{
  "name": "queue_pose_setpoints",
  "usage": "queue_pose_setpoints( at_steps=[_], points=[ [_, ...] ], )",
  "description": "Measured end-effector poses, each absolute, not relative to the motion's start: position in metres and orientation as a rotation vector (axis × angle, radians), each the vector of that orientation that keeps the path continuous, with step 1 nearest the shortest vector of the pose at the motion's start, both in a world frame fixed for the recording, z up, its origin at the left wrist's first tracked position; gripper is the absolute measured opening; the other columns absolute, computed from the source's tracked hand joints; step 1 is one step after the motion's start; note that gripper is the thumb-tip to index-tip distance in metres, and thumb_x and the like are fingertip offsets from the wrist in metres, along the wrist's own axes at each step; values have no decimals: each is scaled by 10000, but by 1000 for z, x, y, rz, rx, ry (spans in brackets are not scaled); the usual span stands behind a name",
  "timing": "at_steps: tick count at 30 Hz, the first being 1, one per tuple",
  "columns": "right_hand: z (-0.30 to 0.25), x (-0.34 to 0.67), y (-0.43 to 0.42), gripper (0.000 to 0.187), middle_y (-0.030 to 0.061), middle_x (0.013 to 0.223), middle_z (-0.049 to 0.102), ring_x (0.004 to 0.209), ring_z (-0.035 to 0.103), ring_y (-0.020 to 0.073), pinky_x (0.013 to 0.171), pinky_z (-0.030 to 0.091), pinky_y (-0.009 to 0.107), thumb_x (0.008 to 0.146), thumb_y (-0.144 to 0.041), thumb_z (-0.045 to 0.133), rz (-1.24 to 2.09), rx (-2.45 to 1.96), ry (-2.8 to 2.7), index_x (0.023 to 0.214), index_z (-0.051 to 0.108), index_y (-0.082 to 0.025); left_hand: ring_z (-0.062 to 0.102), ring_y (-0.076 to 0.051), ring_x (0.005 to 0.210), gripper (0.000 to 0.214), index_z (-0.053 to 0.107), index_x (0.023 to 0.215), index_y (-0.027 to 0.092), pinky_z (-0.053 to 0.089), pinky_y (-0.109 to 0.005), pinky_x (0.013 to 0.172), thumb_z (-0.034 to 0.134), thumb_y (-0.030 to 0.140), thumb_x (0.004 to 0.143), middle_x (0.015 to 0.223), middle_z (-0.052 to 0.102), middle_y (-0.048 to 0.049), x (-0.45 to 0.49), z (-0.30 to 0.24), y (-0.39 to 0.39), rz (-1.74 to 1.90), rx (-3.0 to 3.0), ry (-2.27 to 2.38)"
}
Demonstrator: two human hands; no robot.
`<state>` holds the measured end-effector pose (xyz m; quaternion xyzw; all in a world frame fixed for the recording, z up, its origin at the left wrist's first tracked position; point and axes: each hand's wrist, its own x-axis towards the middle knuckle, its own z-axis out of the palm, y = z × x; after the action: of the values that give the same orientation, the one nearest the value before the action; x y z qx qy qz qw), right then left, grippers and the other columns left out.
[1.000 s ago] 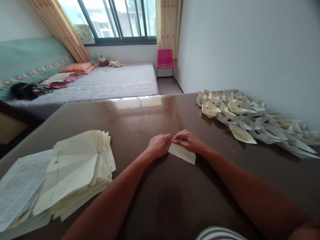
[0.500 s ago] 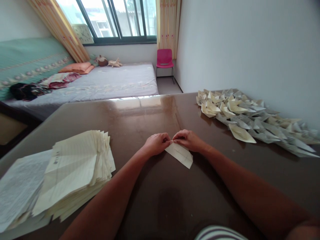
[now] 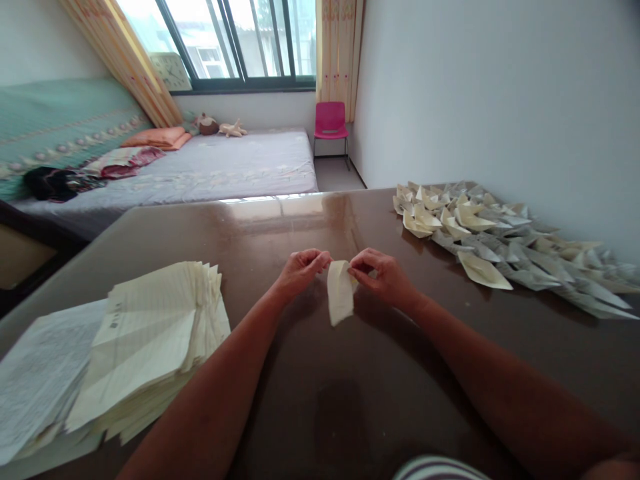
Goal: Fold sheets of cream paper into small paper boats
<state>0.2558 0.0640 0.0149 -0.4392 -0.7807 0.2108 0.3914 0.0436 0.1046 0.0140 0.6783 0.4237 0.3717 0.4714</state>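
A small folded piece of cream paper [image 3: 340, 293] hangs upright just above the dark brown table [image 3: 310, 400], near its middle. My left hand [image 3: 299, 270] pinches its top left edge with closed fingers. My right hand [image 3: 381, 275] pinches the top right edge, fingers also closed. The paper's lower tip points down toward the table.
A thick stack of cream and grey sheets [image 3: 125, 347] lies at the table's left front. Several folded paper boats [image 3: 495, 240] are spread along the right side by the white wall. Beyond the table are a bed [image 3: 215, 163] and a pink chair [image 3: 330, 123].
The folded paper has been lifted off the table and turned from lying flat to hanging upright between both hands, which have risen slightly and moved a little apart.
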Motion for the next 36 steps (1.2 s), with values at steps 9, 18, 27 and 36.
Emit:
queue_pose_setpoints(
  at_steps=[9,18,27,36],
  points=[
    [-7,275,77,124,40,947,649,876,586,169,793,444,284,780,-130,599,351,-1054,-2165,844,660,-216,583,-164,861,396,707,854,181,459,-242,678,511,526,864,896,666,-57,33,29,109,1024,1978,1011],
    [-10,277,74,219,34,945,656,912,549,180,754,378,288,776,-79,566,68,-1247,-2382,852,696,-238,504,-272,1071,601,556,1141,206,446,-387,893,740,509,656,1124,565,-86,46,37,74,78,2772,1109],
    [-11,276,75,149,27,978,660,795,595,153,716,415,257,810,-230,595,190,-1348,-2194,893,717,-246,557,-279,1007,522,504,1026,166,455,-377,832,669,541,702,1053,585,-112,20,29,65,65,2523,1491],
    [-11,272,68,288,11,993,661,804,574,156,702,381,262,760,-59,532,66,-1336,-2373,894,701,-250,541,-205,1010,191,559,982,204,473,-324,873,495,113,826,1064,608,-51,13,-6,53,566,2599,1367]
  ],
)
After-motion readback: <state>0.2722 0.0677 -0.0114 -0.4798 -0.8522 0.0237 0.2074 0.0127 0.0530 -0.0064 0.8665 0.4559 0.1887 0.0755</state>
